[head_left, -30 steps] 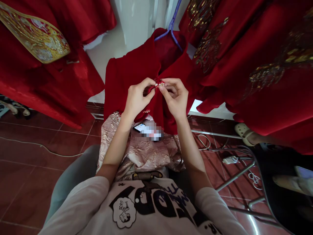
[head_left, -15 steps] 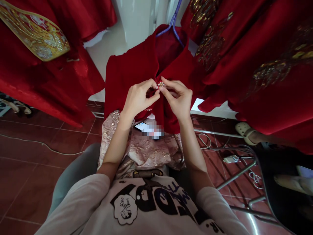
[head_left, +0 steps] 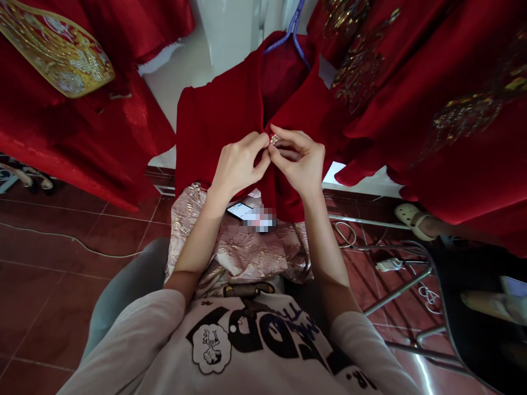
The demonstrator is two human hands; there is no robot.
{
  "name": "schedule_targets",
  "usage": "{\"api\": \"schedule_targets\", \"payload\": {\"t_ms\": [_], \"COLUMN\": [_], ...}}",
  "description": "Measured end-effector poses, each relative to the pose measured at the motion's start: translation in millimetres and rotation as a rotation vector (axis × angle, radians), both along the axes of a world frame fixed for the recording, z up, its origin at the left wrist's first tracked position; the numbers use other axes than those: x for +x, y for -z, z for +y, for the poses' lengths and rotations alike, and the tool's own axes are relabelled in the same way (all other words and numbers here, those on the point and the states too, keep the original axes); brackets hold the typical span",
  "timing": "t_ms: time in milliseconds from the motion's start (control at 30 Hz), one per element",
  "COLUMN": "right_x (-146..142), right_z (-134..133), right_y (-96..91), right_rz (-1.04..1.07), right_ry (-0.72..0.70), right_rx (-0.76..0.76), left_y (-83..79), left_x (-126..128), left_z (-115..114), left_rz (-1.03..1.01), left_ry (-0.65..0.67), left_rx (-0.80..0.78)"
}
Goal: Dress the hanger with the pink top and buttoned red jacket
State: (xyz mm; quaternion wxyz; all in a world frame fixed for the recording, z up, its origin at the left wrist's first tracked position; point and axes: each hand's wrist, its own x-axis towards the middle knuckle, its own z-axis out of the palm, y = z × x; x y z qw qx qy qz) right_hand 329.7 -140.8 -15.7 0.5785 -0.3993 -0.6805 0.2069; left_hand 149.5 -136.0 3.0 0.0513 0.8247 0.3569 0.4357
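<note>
A red jacket with a V-shaped collar hangs on a blue-purple hanger in front of me, its lower part reaching my lap. At its front edge, below the collar, is a small sparkling button. My right hand pinches this button between thumb and fingers. Pressed close beside it, my left hand pinches the jacket's edge, its fingertips meeting those of the right. The exact hold is partly hidden by my fingers. Below, a lit phone lies on shiny pink fabric over my lap.
Red garments with gold trim hang at left, and more sequinned red garments at right. To the right are a black chair with metal legs, a white plug with cables, and another person's foot in a clog. A cable crosses the floor at left.
My left fingertips have shifted slightly right, closer against the button. The button has turned and moved a little right and up between the fingers. The phone and fabric have stayed in place.
</note>
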Motion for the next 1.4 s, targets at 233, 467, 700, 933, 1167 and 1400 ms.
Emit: {"api": "schedule_targets", "payload": {"t_ms": [233,467,700,933,1167,1400], "right_x": [0.2,25.2,54.6,70.4,46.4,4.3], "right_z": [9.2,12.5,-7.0,-19.1,-30.6,-52.6], "right_y": [-2.7,19.5,27.5,5.3,-2.4,-8.4], "right_rz": [-0.114,-0.112,-0.062,-0.037,-0.130,-0.142], "right_ry": [-0.062,-0.281,-0.273,-0.227,-0.141,-0.018], "right_rx": [-0.031,-0.029,-0.225,-0.276,-0.176,-0.226], "left_y": [1.6,5.5,13.4,3.6,-6.6,-8.0], "left_x": [1.0,0.1,-5.8,-4.0,-22.9,-36.0], "left_z": [-2.5,-3.0,9.7,5.3,3.9,11.7], "left_rz": [-0.055,-0.026,-0.066,-0.045,0.066,-0.153], "left_ry": [0.087,0.295,0.279,0.237,0.186,0.075], "left_rx": [-0.081,-0.270,-0.360,-0.463,-0.561,-0.501]}}
